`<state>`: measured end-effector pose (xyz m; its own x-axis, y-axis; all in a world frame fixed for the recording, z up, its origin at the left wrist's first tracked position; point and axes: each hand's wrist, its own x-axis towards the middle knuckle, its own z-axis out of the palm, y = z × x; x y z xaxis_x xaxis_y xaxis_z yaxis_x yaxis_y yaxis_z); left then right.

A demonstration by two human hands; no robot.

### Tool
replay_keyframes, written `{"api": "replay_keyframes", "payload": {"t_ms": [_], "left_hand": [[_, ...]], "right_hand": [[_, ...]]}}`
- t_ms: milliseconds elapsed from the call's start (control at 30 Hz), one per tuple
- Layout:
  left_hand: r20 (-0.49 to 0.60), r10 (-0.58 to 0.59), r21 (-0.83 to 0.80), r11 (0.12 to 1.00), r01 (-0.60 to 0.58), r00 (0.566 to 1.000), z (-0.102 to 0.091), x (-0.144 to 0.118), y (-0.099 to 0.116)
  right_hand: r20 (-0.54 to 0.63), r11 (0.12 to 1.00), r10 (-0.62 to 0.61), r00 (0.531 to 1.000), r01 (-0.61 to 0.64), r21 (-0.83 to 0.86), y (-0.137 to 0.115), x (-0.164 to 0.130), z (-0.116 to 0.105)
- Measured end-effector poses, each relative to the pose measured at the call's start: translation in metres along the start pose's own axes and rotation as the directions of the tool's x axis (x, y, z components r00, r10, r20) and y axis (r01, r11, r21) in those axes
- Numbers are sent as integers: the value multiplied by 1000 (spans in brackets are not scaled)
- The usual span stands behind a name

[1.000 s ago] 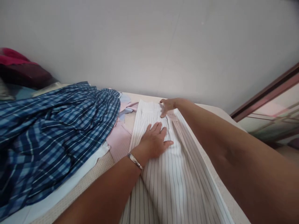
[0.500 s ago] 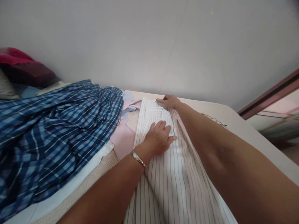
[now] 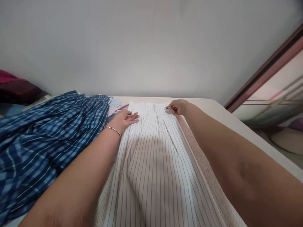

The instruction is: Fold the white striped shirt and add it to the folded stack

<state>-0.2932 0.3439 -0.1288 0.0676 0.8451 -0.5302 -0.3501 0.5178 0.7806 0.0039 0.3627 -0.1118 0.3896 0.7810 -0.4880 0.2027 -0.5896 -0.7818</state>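
Note:
White pinstriped pants (image 3: 156,164) lie flat in front of me, their pleated waistband toward the wall. On the waistband's left edge rests my left hand (image 3: 125,119), fingers apart and touching the cloth; it wears a thin metal bracelet (image 3: 113,128). My right hand (image 3: 177,106) pinches the waistband's right corner between thumb and fingers. Below the pants is a beige dotted cloth (image 3: 201,154). The lower end of the pants runs out of view at the bottom.
A blue plaid garment (image 3: 52,148) spreads along the left side, with pink and light blue cloth (image 3: 115,103) beside it. Dark red and pink items (image 3: 16,86) are piled at far left. A grey wall (image 3: 142,50) stands behind. The pale surface's right edge (image 3: 265,142) slopes toward me.
My left hand has moved from the middle of the pants to the waistband's left edge. The waistband is now spread wider and flatter. The view has turned to the right.

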Motion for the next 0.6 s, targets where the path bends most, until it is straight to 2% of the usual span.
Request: {"api": "replay_keyframes", "payload": {"t_ms": [100, 200, 267, 367, 467, 533, 567, 600], "left_hand": [[62, -105, -23, 994, 106, 993, -3, 10, 7], [117, -178, -39, 982, 184, 977, -8, 16, 10], [153, -190, -32, 980, 197, 970, -9, 16, 12], [176, -188, -16, 981, 194, 966, -6, 13, 12], [166, -174, -1, 984, 176, 971, -5, 7, 9], [201, -109, -8, 994, 113, 974, -8, 0, 5], [238, -61, -20, 998, 68, 969, -11, -5, 2], [283, -8, -39, 999, 20, 959, -15, -11, -1]], "right_hand": [[127, 991, 105, 986, -114, 65, -4, -5, 2], [238, 958, 156, 959, -205, 200, 3, -15, 1], [192, 929, 140, 971, -196, 314, 10, -22, 4], [47, 896, 90, 995, -101, 432, 19, -34, 12], [19, 879, -18, 1000, 6, 478, 29, -52, 19], [45, 851, -171, 984, 125, 510, 38, -68, 16], [71, 827, -286, 956, 208, 523, 45, -78, 13], [105, 798, -405, 908, 295, 526, 54, -87, 8]]}}
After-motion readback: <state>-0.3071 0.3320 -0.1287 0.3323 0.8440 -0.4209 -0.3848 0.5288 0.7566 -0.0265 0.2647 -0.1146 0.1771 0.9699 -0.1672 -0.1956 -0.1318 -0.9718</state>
